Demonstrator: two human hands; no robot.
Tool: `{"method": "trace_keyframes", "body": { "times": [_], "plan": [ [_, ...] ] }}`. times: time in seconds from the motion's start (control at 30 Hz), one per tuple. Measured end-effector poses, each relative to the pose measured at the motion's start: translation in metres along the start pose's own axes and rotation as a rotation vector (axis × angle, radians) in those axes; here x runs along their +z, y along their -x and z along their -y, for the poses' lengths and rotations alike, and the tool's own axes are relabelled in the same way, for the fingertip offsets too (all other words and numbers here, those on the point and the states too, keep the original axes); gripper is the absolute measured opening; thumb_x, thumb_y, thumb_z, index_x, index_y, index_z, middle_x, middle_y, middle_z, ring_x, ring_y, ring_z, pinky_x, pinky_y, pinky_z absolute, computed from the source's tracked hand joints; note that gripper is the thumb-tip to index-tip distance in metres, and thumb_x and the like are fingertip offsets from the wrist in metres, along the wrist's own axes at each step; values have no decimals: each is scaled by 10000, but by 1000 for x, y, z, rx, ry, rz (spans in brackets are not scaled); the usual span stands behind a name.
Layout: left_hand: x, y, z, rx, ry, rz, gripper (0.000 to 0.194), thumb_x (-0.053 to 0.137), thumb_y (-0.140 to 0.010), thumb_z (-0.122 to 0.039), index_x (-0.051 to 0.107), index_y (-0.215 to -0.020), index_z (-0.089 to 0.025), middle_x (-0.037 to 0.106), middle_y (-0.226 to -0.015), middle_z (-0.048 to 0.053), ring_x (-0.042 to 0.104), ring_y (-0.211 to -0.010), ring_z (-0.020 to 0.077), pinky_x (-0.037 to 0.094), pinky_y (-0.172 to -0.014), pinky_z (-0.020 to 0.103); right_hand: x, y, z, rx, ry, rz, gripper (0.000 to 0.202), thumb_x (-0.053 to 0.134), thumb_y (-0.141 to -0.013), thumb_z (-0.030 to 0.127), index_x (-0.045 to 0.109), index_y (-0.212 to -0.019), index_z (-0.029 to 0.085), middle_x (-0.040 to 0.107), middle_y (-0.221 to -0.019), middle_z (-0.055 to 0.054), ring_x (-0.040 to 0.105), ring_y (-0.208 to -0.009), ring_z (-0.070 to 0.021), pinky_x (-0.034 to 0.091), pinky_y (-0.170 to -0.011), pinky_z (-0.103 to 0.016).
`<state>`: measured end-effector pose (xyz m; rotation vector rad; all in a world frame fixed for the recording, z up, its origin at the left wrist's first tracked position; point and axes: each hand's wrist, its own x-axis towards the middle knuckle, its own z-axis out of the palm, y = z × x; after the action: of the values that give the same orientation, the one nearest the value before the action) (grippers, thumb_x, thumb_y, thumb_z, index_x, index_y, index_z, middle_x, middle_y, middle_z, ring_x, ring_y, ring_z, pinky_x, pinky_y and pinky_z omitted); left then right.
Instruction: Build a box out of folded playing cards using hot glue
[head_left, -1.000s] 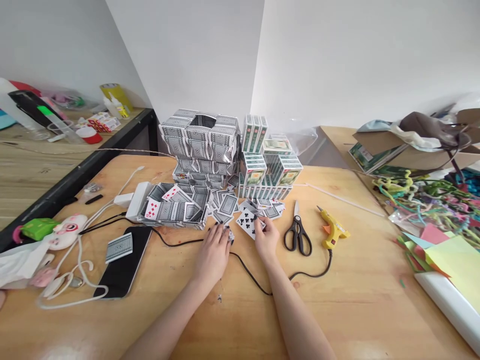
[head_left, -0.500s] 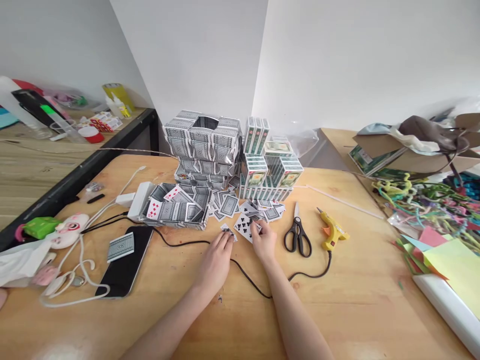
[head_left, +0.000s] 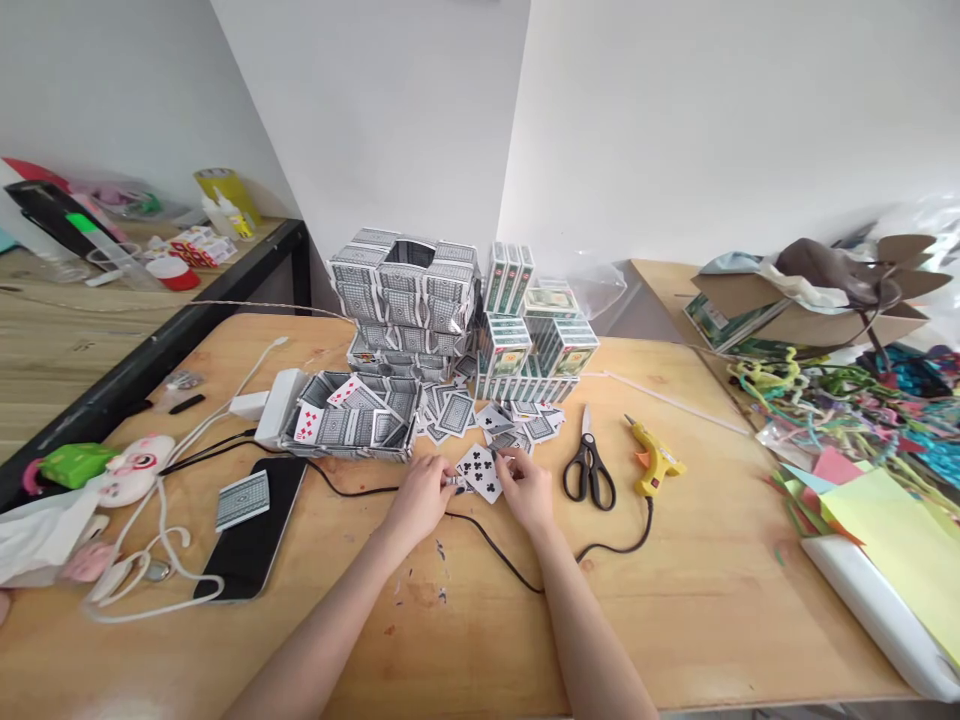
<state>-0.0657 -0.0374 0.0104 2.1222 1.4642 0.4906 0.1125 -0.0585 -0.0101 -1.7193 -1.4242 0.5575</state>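
Holding a clubs card [head_left: 480, 474] — the right hand [head_left: 527, 492], left hand [head_left: 424, 492] close by.

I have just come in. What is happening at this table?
A person's right hand holds a clubs card at its edge; the left hand pinches what looks like a small card piece beside it. Scissors and a yellow glue gun lie untouched to the right; an open box holding loose cards stands beyond the left hand.

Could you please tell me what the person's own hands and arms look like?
The left hand and right hand are ungloved, with slender forearms. No sleeves, watch or bracelet show. Some nails look dark, perhaps painted; rings cannot be made out.
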Motion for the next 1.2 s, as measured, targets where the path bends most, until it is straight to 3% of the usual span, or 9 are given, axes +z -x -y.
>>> {"method": "trace_keyframes", "body": {
  "times": [0.27, 0.37, 0.43, 0.53, 0.7, 0.87, 1.0, 1.07, 1.2],
  "plan": [
    [-7, -2, -2, 6, 140, -73, 176, 554, -737, -192, 579, -911, -180, 545, -953, 66, 535, -916, 222, 439, -829, 396, -7, 3, 5, 206, -548, 67, 452, 563, -723, 402, 519, -1106, 167, 565, -658, 20, 473, -432, -98, 394, -408, -224],
    [-9, -4, -9, 27, 427, -9, 382, 590, -723, -260, 522, -1092, -184, 575, -1043, 86, 546, -960, 228, 458, -823, 382, -8, 12, 17, 267, -708, 105, 435, 590, -711, 409, 497, -1067, 178, 584, -690, 10, 536, -451, -119, 432, -418, -242],
    [-7, -4, -13, 20, 656, 89, 442, 569, -742, -286, 470, -1158, -175, 603, -1032, 85, 584, -902, 203, 493, -748, 327, -7, 19, 24, 306, -751, 224, 378, 591, -712, 430, 509, -979, 175, 588, -652, 8, 551, -445, -132, 440, -416, -248],
    [-2, -2, -13, -84, 744, 72, 328, 489, -790, -291, 507, -1082, -142, 645, -900, 72, 617, -770, 181, 505, -647, 290, -6, 22, 28, 330, -655, 373, 323, 516, -758, 480, 528, -842, 169, 589, -595, 1, 532, -404, -132, 412, -386, -241],
    [-3, -5, -3, -162, 297, -194, 395, 464, -796, -208, 446, -1189, -173, 632, -990, 98, 621, -817, 213, 493, -691, 319, -17, -14, 17, 102, -81, -51, 244, 513, -762, 367, 599, -891, 179, 601, -723, -14, 519, -499, -113, 429, -504, -243],
    [-15, -17, -10, 20, -70, -280, 478, 369, -805, -79, 366, -1278, -149, 588, -1034, 137, 559, -983, 251, 469, -811, 380, -20, -54, 13, -175, 332, -5, 188, 495, -745, 169, 661, -815, 219, 573, -948, -57, 541, -691, -146, 405, -584, -253],
    [-25, -26, -19, 154, -63, -390, 552, 325, -803, -38, 271, -1339, -159, 472, -1233, 145, 436, -1168, 234, 395, -956, 407, -23, -64, 17, -223, 351, 22, 196, 492, -761, 159, 666, -703, 229, 588, -871, -44, 542, -728, -161, 390, -588, -251],
    [-28, -30, -22, 195, -2, -423, 487, 339, -834, -94, 327, -1312, -189, 431, -1295, 114, 387, -1219, 216, 352, -1009, 395, -29, -65, 21, -225, 273, -24, 178, 491, -773, 184, 659, -724, 218, 593, -841, -39, 538, -700, -154, 402, -611, -256],
    [-28, -40, -25, 219, 213, -316, 384, 392, -850, -204, 443, -1230, -209, 509, -1236, 72, 488, -1125, 174, 419, -952, 323, -36, -57, 35, -257, 89, -104, 156, 477, -793, 210, 631, -768, 198, 600, -810, -31, 528, -659, -135, 422, -623, -249]
  ]
}}
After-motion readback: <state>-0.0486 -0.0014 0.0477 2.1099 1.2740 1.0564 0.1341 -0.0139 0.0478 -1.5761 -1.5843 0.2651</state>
